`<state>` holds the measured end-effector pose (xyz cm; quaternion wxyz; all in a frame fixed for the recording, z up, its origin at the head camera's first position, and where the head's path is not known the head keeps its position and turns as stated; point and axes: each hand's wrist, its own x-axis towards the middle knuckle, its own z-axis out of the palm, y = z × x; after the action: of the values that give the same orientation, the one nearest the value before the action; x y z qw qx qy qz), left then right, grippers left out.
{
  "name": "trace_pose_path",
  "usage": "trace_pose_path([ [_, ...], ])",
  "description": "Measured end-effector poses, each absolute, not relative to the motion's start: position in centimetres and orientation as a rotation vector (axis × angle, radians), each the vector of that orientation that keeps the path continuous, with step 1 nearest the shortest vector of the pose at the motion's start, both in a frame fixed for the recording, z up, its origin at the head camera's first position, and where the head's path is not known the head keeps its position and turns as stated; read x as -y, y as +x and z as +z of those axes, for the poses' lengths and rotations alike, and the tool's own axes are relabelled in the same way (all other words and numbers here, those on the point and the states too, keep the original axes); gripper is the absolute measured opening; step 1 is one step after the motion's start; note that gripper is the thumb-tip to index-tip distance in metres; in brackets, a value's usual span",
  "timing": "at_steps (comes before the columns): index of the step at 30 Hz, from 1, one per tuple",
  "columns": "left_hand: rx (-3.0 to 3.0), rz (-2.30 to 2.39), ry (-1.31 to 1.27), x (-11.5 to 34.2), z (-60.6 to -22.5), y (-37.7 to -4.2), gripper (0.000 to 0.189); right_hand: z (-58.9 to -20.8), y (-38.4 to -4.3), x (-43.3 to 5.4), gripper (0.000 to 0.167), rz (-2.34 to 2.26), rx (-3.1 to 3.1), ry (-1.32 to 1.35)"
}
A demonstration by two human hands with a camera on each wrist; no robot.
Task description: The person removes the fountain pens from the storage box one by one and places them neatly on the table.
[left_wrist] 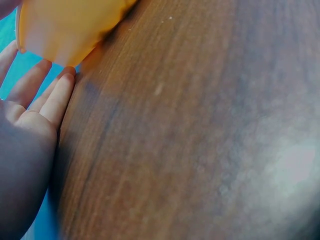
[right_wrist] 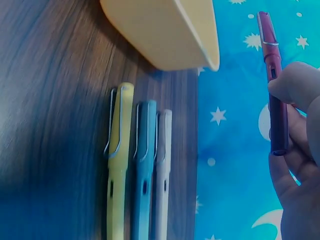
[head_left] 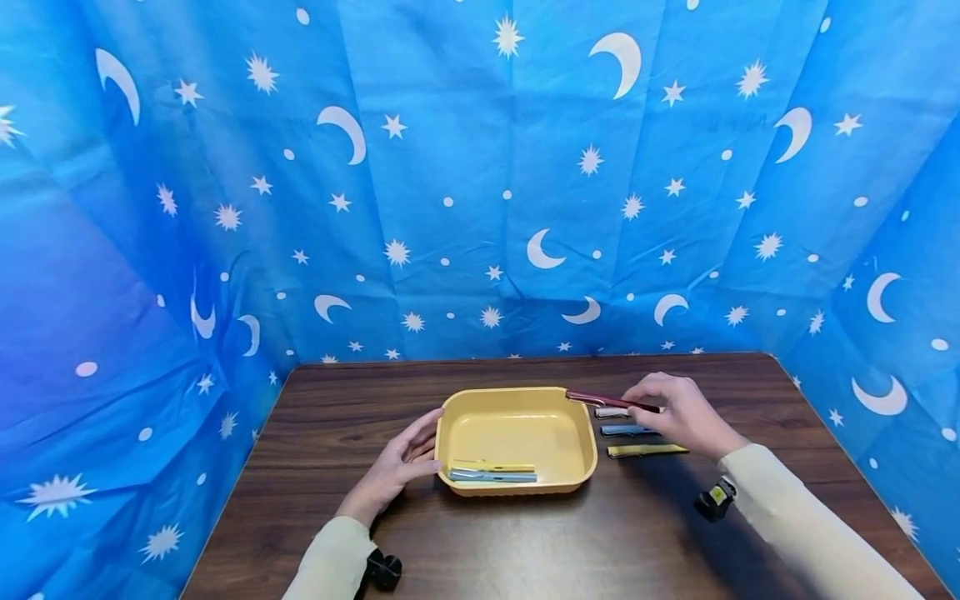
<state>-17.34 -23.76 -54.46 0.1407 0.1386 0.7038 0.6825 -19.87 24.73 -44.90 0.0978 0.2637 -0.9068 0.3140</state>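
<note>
Near the tray [head_left: 517,433], the red pen [head_left: 603,400] is pinched by the right hand [head_left: 682,408] — likely light, stiff, slick, best gripped mid-barrel. The tray is touched by the left hand [head_left: 393,469], fingers extended.

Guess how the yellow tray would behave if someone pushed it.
The yellow tray would likely slide rather than tip, being wide and low on a glossy table. It looks stiff, showing no bend where the left hand touches it. The pens lying loose inside could shift or roll.
</note>
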Motion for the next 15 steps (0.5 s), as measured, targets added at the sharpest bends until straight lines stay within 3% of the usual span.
trace_pose_path([
  [15,-2.017,1.979,0.505,24.1,-54.9,-17.6,0.081,-46.0,-17.0,-28.5,0.025,0.913,2.677,0.698],
])
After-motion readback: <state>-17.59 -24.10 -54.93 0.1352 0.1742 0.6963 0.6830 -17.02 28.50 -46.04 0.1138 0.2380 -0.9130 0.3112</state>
